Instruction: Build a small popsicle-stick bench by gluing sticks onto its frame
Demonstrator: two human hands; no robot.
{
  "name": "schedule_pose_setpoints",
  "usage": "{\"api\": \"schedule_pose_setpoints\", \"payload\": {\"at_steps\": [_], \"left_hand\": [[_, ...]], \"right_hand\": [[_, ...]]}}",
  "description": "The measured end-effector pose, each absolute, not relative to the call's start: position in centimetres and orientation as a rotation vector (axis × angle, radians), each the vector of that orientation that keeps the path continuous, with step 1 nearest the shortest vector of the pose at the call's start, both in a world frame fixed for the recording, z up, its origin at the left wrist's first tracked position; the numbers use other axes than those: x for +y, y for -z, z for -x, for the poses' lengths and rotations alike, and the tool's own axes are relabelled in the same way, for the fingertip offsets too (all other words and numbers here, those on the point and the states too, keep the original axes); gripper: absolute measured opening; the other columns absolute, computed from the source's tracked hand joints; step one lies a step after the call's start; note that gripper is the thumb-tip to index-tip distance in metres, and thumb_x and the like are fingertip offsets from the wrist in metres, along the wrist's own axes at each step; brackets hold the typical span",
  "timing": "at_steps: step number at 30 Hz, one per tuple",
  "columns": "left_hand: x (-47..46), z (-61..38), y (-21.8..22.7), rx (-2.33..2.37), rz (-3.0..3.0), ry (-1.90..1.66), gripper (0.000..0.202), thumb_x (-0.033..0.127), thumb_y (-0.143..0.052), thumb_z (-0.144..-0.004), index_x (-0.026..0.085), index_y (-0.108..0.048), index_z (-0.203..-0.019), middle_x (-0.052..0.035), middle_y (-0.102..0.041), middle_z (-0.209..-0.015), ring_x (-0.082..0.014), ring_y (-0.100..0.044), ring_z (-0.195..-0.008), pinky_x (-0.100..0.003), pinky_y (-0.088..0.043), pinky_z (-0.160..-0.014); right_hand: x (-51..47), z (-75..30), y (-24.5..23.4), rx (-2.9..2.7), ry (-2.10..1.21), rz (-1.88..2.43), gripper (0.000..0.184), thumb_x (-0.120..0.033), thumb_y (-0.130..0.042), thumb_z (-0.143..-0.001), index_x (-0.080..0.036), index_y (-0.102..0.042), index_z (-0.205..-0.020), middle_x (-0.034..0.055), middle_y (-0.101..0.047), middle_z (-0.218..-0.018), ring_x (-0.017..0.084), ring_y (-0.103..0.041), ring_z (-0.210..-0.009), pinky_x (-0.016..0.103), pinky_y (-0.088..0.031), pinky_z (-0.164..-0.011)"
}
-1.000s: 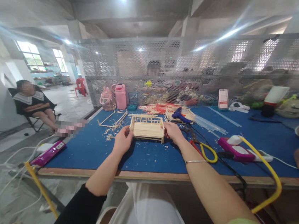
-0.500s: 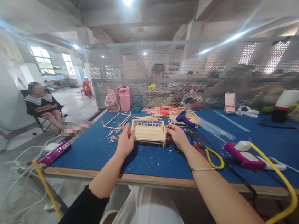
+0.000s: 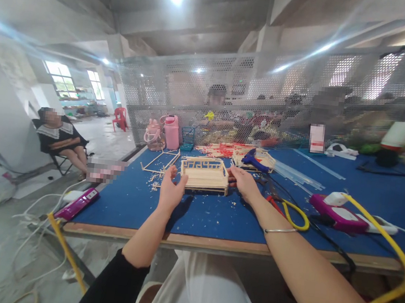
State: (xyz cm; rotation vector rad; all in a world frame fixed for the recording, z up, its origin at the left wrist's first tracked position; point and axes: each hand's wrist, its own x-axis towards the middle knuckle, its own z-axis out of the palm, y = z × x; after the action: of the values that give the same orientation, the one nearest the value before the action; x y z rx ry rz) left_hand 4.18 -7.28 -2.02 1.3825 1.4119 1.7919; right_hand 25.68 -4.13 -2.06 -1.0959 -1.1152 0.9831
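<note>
In the head view, we have the little stick bench (image 3: 205, 177) straight ahead over the blue table (image 3: 212, 226), our left hand (image 3: 172, 189) at its nine o'clock end with thumb and fingers spread apart, and our right hand (image 3: 244, 183) at its three o'clock end, fingers bent, though we cannot tell whether they pinch it. From the bench, we see a blue glue gun (image 3: 255, 162) towards two o'clock and a red-and-yellow-handled tool (image 3: 275, 203) towards four
</note>
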Motion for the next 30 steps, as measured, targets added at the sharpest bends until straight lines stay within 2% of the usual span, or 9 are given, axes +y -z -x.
{"api": "schedule_pose_setpoints", "payload": {"at_steps": [3, 6, 12, 16, 20, 23, 27, 30], "left_hand": [[-7.7, -3.7, 1.2, 1.523, -1.316, -1.984, 0.023, 0.022, -0.061, -0.072, 0.019, -0.056, -0.095, -0.0057, -0.061, -0.091, -0.0165, -0.058, -0.087, -0.028, -0.045, -0.08], [-8.1, -3.3, 0.5, 1.588, -1.239, -2.092, 0.011, 0.021, -0.059, -0.072, 0.019, -0.055, -0.082, -0.0001, -0.057, -0.074, -0.0129, -0.056, -0.072, -0.025, -0.044, -0.073], [-8.4, -3.3, 0.2, 1.623, -1.25, -2.023, 0.018, 0.031, -0.068, -0.064, 0.018, -0.056, -0.067, 0.0038, -0.054, -0.059, -0.0104, -0.049, -0.055, -0.023, -0.041, -0.059], [-7.9, -3.0, 0.7, 1.669, -1.331, -1.898, 0.018, 0.03, -0.069, -0.064, 0.017, -0.065, -0.075, 0.0012, -0.062, -0.063, -0.0127, -0.055, -0.06, -0.026, -0.044, -0.066], [-7.6, -3.0, 1.1, 1.617, -1.329, -1.851, 0.024, 0.018, -0.062, -0.069, 0.016, -0.067, -0.092, -0.0049, -0.069, -0.078, -0.0157, -0.063, -0.073, -0.03, -0.047, -0.076], [-7.7, -3.5, 1.0, 1.552, -1.297, -1.82, 0.022, 0.014, -0.062, -0.068, 0.015, -0.067, -0.089, -0.0078, -0.07, -0.089, -0.0163, -0.065, -0.078, -0.029, -0.049, -0.078], [-7.9, -4.1, 1.1, 1.522, -1.333, -1.67, 0.018, 0.015, -0.068, -0.062, 0.016, -0.067, -0.08, -0.0054, -0.07, -0.076, -0.0162, -0.064, -0.068, -0.03, -0.05, -0.072], [-7.8, -4.0, 1.2, 1.482, -1.365, -1.669, 0.022, 0.014, -0.071, -0.06, 0.017, -0.068, -0.081, -0.0043, -0.07, -0.075, -0.0153, -0.063, -0.063, -0.029, -0.051, -0.068]], "right_hand": [[-4.0, -25.9, 1.8, -1.051, -0.923, 1.119, 0.034, -0.049, -0.053, -0.08, -0.018, -0.058, -0.066, 0.0002, -0.058, -0.057, 0.01, -0.051, -0.048, 0.02, -0.036, -0.039], [-4.2, -26.1, 1.5, -1.049, -0.909, 1.116, 0.038, -0.053, -0.048, -0.082, -0.018, -0.057, -0.068, -0.0009, -0.056, -0.055, 0.008, -0.049, -0.043, 0.019, -0.033, -0.036], [-4.5, -26.0, 1.3, -1.182, -0.882, 1.136, 0.044, -0.06, -0.047, -0.079, -0.018, -0.056, -0.068, -0.0021, -0.053, -0.052, 0.008, -0.046, -0.04, 0.02, -0.032, -0.037], [-4.4, -26.1, 1.7, -1.276, -0.811, 1.152, 0.053, -0.069, -0.043, -0.075, -0.019, -0.055, -0.067, -0.0032, -0.05, -0.048, 0.008, -0.044, -0.038, 0.022, -0.036, -0.041], [-4.4, -26.2, 1.8, -1.297, -0.796, 1.183, 0.057, -0.074, -0.038, -0.073, -0.019, -0.054, -0.067, -0.0028, -0.05, -0.049, 0.009, -0.044, -0.039, 0.023, -0.036, -0.043], [-4.5, -26.3, 1.8, -1.369, -0.769, 1.215, 0.055, -0.072, -0.038, -0.073, -0.02, -0.053, -0.063, -0.0031, -0.048, -0.047, 0.01, -0.043, -0.04, 0.025, -0.034, -0.043], [-4.7, -26.2, 1.8, -1.512, -0.761, 1.192, 0.049, -0.066, -0.048, -0.068, -0.021, -0.045, -0.05, -0.004, -0.043, -0.044, 0.01, -0.039, -0.041, 0.025, -0.03, -0.044], [-4.8, -26.2, 1.8, -1.499, -0.826, 1.12, 0.043, -0.06, -0.054, -0.065, -0.02, -0.046, -0.049, -0.0055, -0.041, -0.042, 0.008, -0.036, -0.041, 0.025, -0.027, -0.043]]}}
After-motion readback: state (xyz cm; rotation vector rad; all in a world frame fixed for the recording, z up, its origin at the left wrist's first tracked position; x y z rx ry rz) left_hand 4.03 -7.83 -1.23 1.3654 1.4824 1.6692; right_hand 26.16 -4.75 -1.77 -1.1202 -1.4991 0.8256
